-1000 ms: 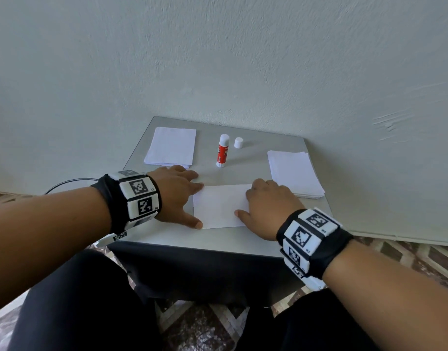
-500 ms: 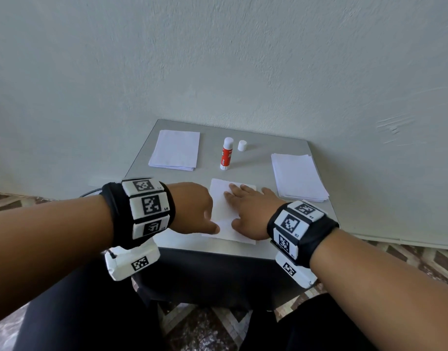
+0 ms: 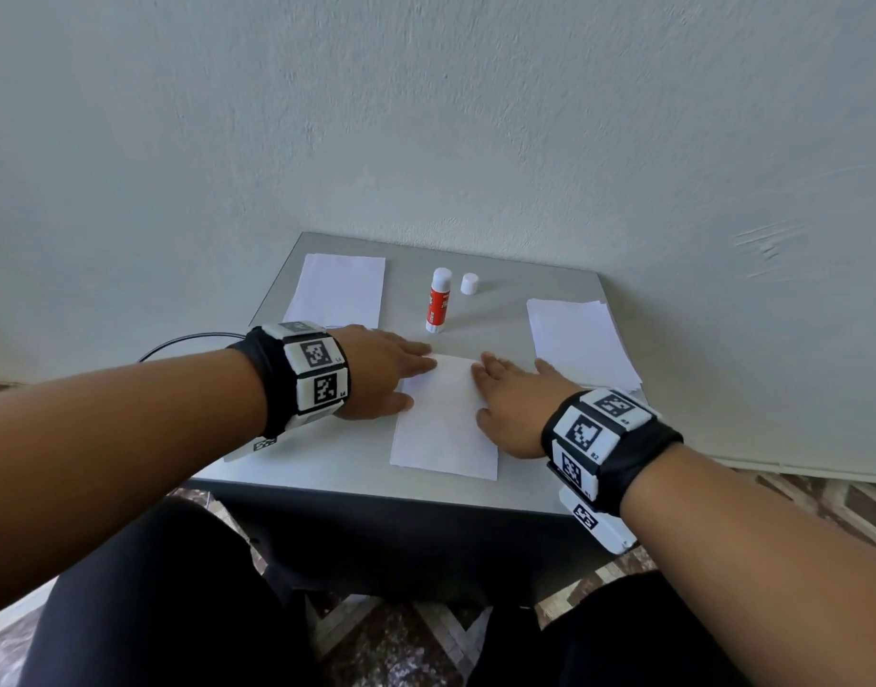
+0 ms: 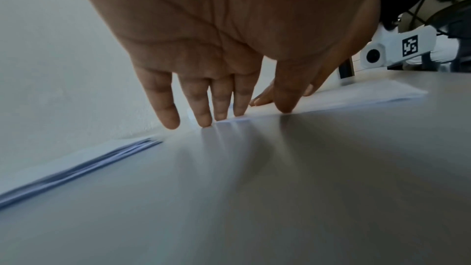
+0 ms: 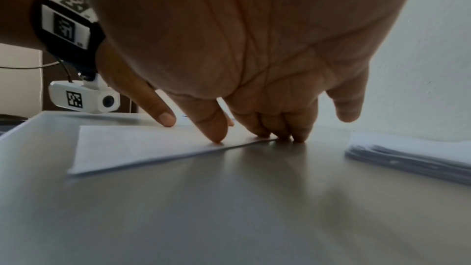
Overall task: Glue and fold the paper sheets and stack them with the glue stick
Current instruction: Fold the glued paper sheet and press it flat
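We saw folded sheet (image 3: pixel 446 419) lying flat just before glue stick (image 3: pixel 438 301). Left hand (image 3: pixel 376 371) and right hand (image 3: pixel 513 409) flat, fingers straight, pressing its far corners. Thin, limp, probably slides; best lifted by edge.

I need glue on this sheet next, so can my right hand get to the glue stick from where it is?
Probably yes. The right hand rests open on the sheet, and the uncapped glue stick stands upright just beyond it, with only bare table between.
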